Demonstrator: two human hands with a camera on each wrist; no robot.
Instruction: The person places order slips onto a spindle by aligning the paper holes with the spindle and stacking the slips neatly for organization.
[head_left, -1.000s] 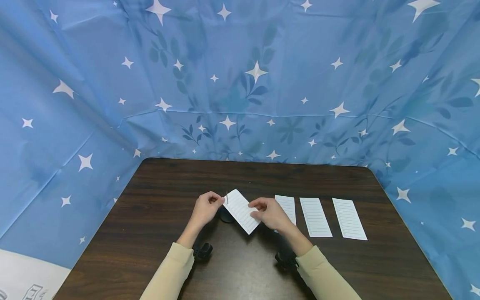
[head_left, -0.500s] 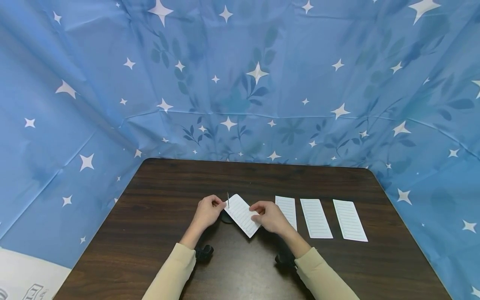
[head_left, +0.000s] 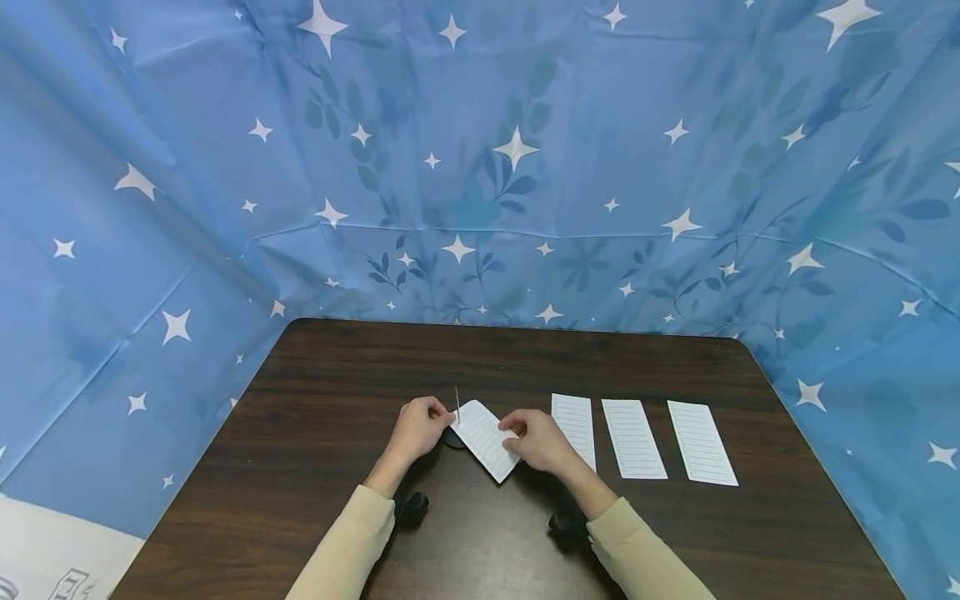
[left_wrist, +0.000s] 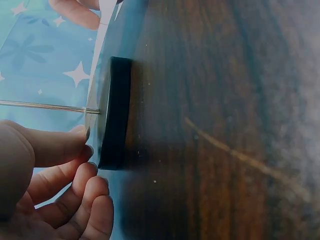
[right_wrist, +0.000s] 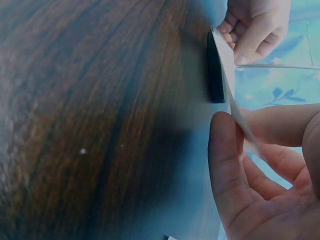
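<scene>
A lined white paper slip (head_left: 483, 442) is pierced near its upper left corner by the thin metal rod of a bill spike (head_left: 457, 398). My left hand (head_left: 418, 427) pinches the slip's left corner right beside the rod. On the opposite edge, my right hand (head_left: 538, 437) holds the slip between thumb and fingers. Under the paper sits the spike's round black base (left_wrist: 115, 115), mostly hidden in the head view. In the left wrist view the slip is low on the rod, close above the base. The right wrist view shows the slip (right_wrist: 239, 117) tilted.
To the right lie three more lined slips in a row: a near one (head_left: 573, 425) partly behind my right hand, a middle one (head_left: 633, 437) and a far one (head_left: 702, 442). The dark wooden table (head_left: 300, 467) ends at a blue star-patterned curtain (head_left: 480, 192).
The slip has slid down the rod, so more of the rod stands above the paper. Both hands have lowered with it, keeping their hold.
</scene>
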